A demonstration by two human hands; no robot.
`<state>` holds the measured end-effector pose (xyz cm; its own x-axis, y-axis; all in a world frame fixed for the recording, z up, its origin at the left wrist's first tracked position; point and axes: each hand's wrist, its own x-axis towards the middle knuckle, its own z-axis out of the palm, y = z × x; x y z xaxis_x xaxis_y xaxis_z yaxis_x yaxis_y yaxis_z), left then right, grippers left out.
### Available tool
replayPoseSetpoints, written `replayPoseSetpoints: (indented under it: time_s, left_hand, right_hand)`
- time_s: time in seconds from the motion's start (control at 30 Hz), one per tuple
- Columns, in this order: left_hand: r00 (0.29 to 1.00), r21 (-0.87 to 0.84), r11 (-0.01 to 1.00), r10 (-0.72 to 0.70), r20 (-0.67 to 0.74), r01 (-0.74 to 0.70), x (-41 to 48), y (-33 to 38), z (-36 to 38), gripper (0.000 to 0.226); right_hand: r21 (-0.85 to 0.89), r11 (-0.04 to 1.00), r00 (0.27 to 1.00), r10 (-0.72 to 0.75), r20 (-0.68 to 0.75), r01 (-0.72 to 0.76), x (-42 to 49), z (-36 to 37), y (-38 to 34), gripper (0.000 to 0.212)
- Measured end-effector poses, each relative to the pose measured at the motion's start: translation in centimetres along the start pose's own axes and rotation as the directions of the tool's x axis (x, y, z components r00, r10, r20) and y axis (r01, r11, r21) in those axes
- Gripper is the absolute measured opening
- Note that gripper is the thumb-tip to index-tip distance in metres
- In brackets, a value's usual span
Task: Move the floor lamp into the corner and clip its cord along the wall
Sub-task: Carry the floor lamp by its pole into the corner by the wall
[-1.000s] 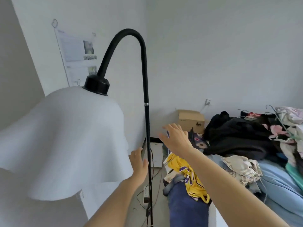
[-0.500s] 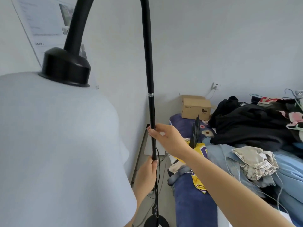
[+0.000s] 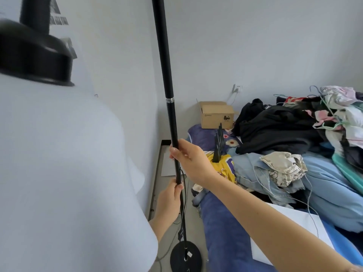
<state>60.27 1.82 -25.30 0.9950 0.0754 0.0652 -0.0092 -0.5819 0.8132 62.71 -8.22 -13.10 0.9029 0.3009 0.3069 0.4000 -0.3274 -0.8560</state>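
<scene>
Both hands closed around the black pole [image 3: 170,118] of the floor lamp: right hand [image 3: 189,160] wrapped at mid-frame, left hand [image 3: 170,199] gripping just below it, lower centre. Lamp stands in the narrow floor strip between the left wall and the bed [image 3: 225,228], round base [image 3: 185,259] at bottom centre; room corner lies behind the pole, centre of frame. Step in hand, as I judge it: lift-and-carry toward that corner. Advice: keep the pole near vertical, raise the base only enough to clear the floor, and watch the cord [image 3: 183,195] hanging beside the pole so it does not snag under the base. The white shade [image 3: 64,173] fills the left half and blocks the view of the wall and floor there; move slowly. Not visible: top of the gooseneck (cut off), the cord's run to a plug, any cord clips. Wall socket [image 3: 238,88] above the cardboard box [image 3: 217,116] is small; whether the lamp's cord reaches it, cannot tell.
</scene>
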Motion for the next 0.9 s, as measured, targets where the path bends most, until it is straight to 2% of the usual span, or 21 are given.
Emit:
replayPoseSetpoints:
  time_s: [0.17, 0.37, 0.53, 0.77, 0.9]
  left_hand:
    - [0.996, -0.006, 0.997, 0.078, -0.036, -0.079, -3.3, 1.6, -0.9, 0.025]
    - [0.987, -0.015, 0.988, 0.156, -0.039, -0.156, -11.0, 3.8, -1.7, 0.028]
    - [0.980, -0.047, 0.981, 0.189, 0.065, -0.186, -18.0, 5.5, -2.6, 0.023]
    - [0.951, -0.090, 0.970, 0.239, 0.195, -0.225, -26.8, 5.7, -3.0, 0.021]
    - [0.916, -0.095, 0.951, 0.308, 0.259, -0.293, -31.5, 4.8, -2.9, 0.018]
  right_hand:
    - [0.007, 1.000, 0.999, -0.020, -0.046, 0.021, -3.0, -1.1, -3.4, 0.011]
    - [0.002, 0.997, 0.991, -0.072, -0.109, 0.073, -10.2, -2.4, -7.6, 0.021]
    - [0.004, 0.997, 0.984, -0.076, -0.160, 0.078, -17.2, -2.8, -11.3, 0.013]
    - [-0.017, 1.000, 0.962, -0.014, -0.272, 0.010, -26.5, -1.8, -14.6, 0.019]
    - [-0.058, 0.997, 0.942, 0.022, -0.335, -0.044, -31.9, -0.6, -16.6, 0.016]
